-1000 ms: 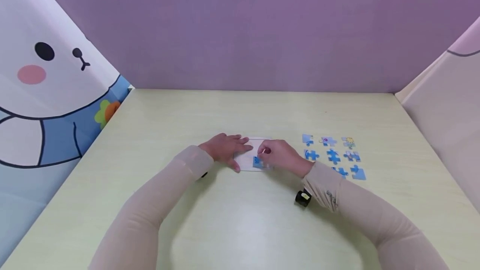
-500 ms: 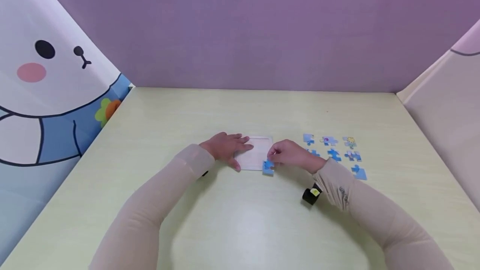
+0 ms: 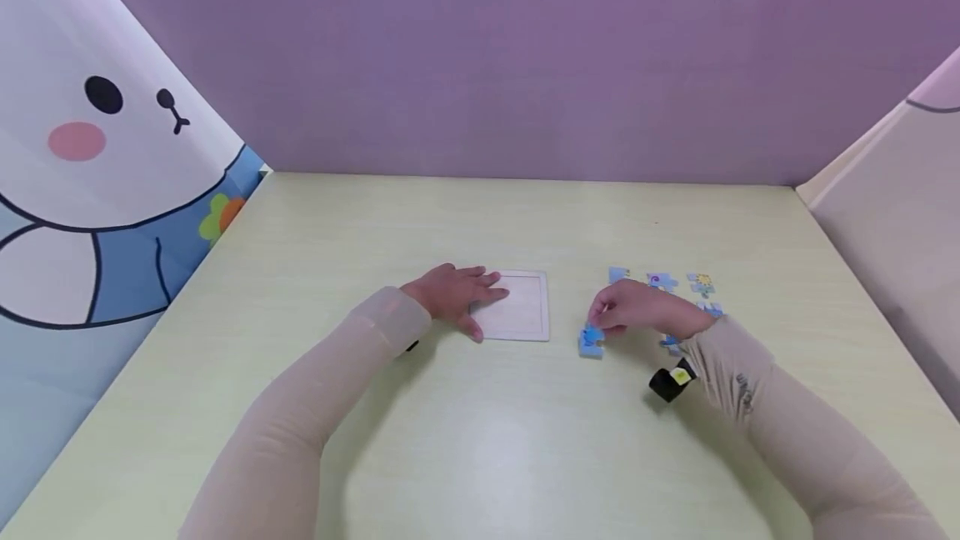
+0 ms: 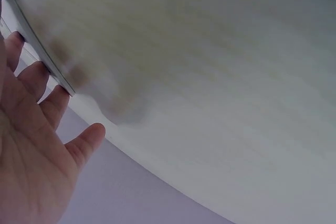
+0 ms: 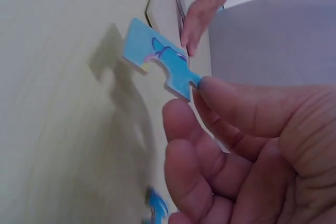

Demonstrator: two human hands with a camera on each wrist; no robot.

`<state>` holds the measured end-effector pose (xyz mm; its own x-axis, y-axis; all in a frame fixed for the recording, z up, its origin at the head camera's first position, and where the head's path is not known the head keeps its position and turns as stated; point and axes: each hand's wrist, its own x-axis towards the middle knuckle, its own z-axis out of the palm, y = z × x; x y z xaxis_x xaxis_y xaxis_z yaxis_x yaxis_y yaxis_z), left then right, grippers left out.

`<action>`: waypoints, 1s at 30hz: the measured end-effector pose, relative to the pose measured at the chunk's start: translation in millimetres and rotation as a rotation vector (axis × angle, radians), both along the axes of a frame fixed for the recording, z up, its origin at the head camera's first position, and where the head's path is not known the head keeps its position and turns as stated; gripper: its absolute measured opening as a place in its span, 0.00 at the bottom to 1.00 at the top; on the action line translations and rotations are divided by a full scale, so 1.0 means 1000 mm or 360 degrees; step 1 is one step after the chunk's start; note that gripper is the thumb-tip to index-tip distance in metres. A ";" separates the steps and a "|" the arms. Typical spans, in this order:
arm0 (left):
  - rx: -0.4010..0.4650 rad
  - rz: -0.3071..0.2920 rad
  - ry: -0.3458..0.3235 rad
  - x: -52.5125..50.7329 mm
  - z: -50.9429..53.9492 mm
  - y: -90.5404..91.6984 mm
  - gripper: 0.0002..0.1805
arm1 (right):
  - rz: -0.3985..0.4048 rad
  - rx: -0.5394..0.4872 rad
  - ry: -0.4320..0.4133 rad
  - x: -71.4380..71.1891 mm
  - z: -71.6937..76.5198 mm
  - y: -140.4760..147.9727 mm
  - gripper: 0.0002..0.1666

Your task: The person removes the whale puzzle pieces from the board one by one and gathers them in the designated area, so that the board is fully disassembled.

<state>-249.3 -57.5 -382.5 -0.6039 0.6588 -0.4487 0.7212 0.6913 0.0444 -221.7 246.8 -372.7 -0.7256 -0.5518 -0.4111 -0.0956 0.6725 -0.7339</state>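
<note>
My right hand [image 3: 641, 307] pinches a blue jigsaw piece [image 3: 591, 342] between thumb and forefinger, just left of the other pieces. In the right wrist view the jigsaw piece [image 5: 152, 53] is held by its knob and stands off the table, its shadow falling beside it. My left hand [image 3: 453, 297] rests with spread, straight fingers on the left part of a flat white puzzle frame [image 3: 517, 307]. The left wrist view shows the fingers of the left hand [image 4: 37, 124] along the frame's edge [image 4: 39, 45]. The frame's left side is hidden under that hand.
Several jigsaw pieces lie in rows at the right, among them one with a yellow sun [image 3: 701, 282] and one with a purple swirl [image 3: 662, 280]; my right hand and sleeve cover some. A black wrist camera [image 3: 670, 382] hangs under the right wrist. A purple wall [image 3: 517, 65] stands behind the table.
My right hand has carried the blue jigsaw piece rightward, from over the puzzle frame to beside the other pieces. The left hand keeps its place on the frame.
</note>
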 end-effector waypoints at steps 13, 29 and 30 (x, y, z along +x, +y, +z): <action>0.0023 0.0009 -0.0004 -0.001 -0.001 0.000 0.48 | 0.0051 0.0108 -0.0052 -0.002 0.005 0.040 0.08; -0.0024 -0.0106 0.0067 0.006 0.003 0.000 0.42 | 0.0047 0.0391 0.0189 -0.005 0.006 0.036 0.11; -0.0015 -0.0122 0.0084 0.006 0.002 -0.001 0.42 | 0.0028 0.0400 0.0197 -0.005 0.009 0.037 0.14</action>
